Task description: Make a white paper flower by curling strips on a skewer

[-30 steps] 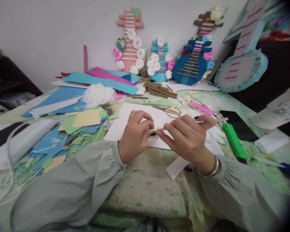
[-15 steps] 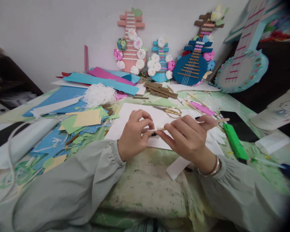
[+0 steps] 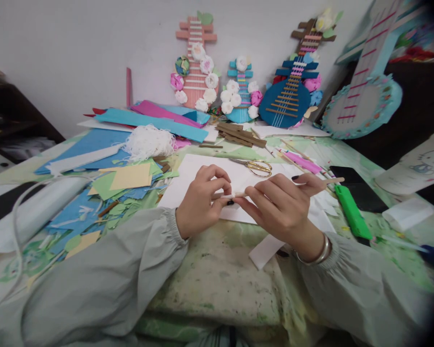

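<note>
My left hand (image 3: 204,205) pinches a thin light-wood stick (image 3: 334,180) near its left part, thumb below and fingers above. From the other side my right hand (image 3: 282,209) is closed on the same stick, whose far end sticks out past the knuckles at the right. Between the two sets of fingertips a small white piece, perhaps paper, lies around or against the stick; I cannot tell which. Both hands hover over white paper sheets (image 3: 188,168). Gold-handled scissors (image 3: 258,167) lie just behind them. A white paper strip (image 3: 265,251) rests below my right wrist.
Paper scraps (image 3: 130,177) and a heap of white string (image 3: 150,142) lie to the left. A green utility knife (image 3: 352,212), a black phone (image 3: 358,188) and a white cup (image 3: 414,164) are at the right. Decorated model lutes (image 3: 284,103) stand along the wall.
Both hands keep their grip on the stick in nearly the same place. Only a very slight shift of the fingers shows.
</note>
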`<state>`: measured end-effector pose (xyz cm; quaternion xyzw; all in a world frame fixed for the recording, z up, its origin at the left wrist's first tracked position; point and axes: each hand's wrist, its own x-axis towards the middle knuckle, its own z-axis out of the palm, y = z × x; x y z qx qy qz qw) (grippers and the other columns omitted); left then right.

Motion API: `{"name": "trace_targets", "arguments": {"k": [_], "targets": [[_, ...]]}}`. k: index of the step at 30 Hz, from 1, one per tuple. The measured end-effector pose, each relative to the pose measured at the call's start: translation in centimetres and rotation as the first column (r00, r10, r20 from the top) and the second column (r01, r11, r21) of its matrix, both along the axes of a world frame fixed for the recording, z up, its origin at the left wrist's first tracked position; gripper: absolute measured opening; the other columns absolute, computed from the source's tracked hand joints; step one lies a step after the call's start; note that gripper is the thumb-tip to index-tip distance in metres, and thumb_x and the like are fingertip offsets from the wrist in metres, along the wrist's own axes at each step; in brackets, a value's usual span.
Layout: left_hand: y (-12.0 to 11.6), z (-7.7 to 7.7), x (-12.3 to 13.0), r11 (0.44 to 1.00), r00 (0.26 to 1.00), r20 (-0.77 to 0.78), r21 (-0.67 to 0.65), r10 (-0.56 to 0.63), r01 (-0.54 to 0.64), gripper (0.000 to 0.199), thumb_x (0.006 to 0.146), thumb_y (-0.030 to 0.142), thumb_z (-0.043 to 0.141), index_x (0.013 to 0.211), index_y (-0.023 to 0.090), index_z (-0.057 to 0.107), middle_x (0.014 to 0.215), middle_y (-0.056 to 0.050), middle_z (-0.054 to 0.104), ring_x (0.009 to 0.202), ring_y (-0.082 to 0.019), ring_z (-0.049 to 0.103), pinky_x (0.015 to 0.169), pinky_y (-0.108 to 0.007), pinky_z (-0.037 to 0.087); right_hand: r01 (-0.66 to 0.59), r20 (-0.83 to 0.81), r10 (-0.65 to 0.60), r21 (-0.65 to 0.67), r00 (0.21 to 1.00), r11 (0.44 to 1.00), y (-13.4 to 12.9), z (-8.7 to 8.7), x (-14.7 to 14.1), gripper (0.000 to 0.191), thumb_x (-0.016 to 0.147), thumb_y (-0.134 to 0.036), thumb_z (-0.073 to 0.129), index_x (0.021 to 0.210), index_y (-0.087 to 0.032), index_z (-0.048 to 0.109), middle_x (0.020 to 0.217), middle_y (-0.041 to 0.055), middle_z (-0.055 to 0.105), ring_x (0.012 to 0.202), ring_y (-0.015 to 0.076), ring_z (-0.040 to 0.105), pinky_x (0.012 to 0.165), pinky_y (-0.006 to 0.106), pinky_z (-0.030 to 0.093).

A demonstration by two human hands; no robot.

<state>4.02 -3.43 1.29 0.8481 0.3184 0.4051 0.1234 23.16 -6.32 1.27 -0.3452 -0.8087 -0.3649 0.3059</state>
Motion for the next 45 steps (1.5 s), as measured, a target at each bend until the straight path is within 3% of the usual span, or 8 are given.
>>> {"name": "trace_targets", "arguments": {"k": [4,9,14,17,22,27,34,45], "targets": [[0.0,0.0,0.0,1.000,1.000,-0.006,-0.004,-0.012,0.012,0.009,0.074,0.008,0.057,0.072,0.017,0.056,0.091,-0.007,0.056,0.090,-0.020,0.050,0.076,-0.035,0.048,-0.006,0.002,0.006,-0.009,1.000,1.000,0.0,-0.1,0.1,0.017,0.087,-0.033,0.054,0.078,-0.019,0.057,0.063,-0.0009,0.056,0.066,0.0136,0.047,0.064,0.034,0.019],[0.1,-0.4,0.1,0.993,0.997,0.073,-0.117,-0.025,0.033,0.005,0.076,0.012,0.056,0.078,0.017,0.056,0.096,-0.009,0.052,0.094,-0.020,0.050,0.059,-0.025,0.051,0.019,-0.047,-0.022,-0.060,0.999,0.998,0.3,-0.1,0.1,0.020,0.087,-0.035,0.055,0.076,-0.019,0.059,0.064,-0.0006,0.057,0.067,0.0139,0.047,0.069,0.035,0.022],[0.4,0.1,-0.2,0.984,0.987,0.124,-0.129,-0.106,0.122,0.016,0.072,0.020,0.064,0.085,0.018,0.056,0.103,-0.011,0.057,0.102,-0.023,0.054,0.083,-0.040,0.050,0.009,-0.289,-0.059,-0.170,0.955,0.985,0.8,0.3,-0.3,0.025,0.084,-0.039,0.058,0.069,-0.019,0.061,0.062,-0.0020,0.058,0.066,0.0135,0.051,0.073,0.036,0.024],[0.5,0.6,-0.4,0.944,0.961,0.205,-0.233,-0.187,0.233,0.017,0.074,0.022,0.063,0.089,0.017,0.056,0.105,-0.011,0.061,0.103,-0.024,0.056,0.089,-0.041,0.046,-0.009,-0.378,-0.085,-0.241,0.922,0.971,0.9,0.6,-0.5,0.027,0.082,-0.041,0.060,0.066,-0.019,0.063,0.057,-0.0034,0.057,0.061,0.0121,0.052,0.072,0.035,0.023],[0.8,0.4,-0.9,0.830,0.917,0.324,-0.426,-0.231,0.360,0.021,0.074,0.024,0.065,0.092,0.016,0.059,0.104,-0.009,0.064,0.096,-0.023,0.061,0.081,-0.034,0.049,-0.075,-0.468,-0.125,-0.386,0.875,0.920,0.8,1.0,-0.4,0.025,0.079,-0.039,0.064,0.064,-0.018,0.064,0.054,-0.0032,0.058,0.056,0.0105,0.051,0.069,0.033,0.023],[1.1,-0.1,-1.0,0.833,0.919,0.337,-0.433,-0.203,0.343,0.035,0.068,0.027,0.070,0.100,0.017,0.061,0.103,-0.008,0.064,0.089,-0.021,0.061,0.072,-0.029,0.049,-0.144,-0.558,-0.186,-0.494,0.809,0.857,0.8,1.0,-0.1,0.021,0.076,-0.037,0.066,0.065,-0.019,0.067,0.060,-0.0032,0.065,0.052,0.0091,0.051,0.067,0.031,0.026],[0.8,-0.2,-0.4,0.844,0.922,0.370,-0.452,-0.118,0.289,0.027,0.070,0.029,0.069,0.093,0.016,0.062,0.089,-0.005,0.066,0.071,-0.015,0.060,0.061,-0.025,0.045,-0.175,-0.582,-0.227,-0.554,0.781,0.814,0.9,1.0,-0.2,0.022,0.076,-0.038,0.067,0.065,-0.019,0.068,0.057,-0.0029,0.065,0.051,0.0091,0.051,0.066,0.031,0.030],[0.9,-0.5,-0.1,0.810,0.917,0.399,-0.530,-0.022,0.250,0.023,0.069,0.027,0.069,0.088,0.014,0.065,0.084,-0.003,0.064,0.067,-0.011,0.054,0.059,-0.020,0.041,-0.223,-0.565,-0.269,-0.653,0.780,0.724,0.9,1.2,-0.2,0.035,0.080,-0.043,0.058,0.060,-0.016,0.066,0.050,-0.0012,0.056,0.047,0.0075,0.043,0.050,0.023,0.029]]}}
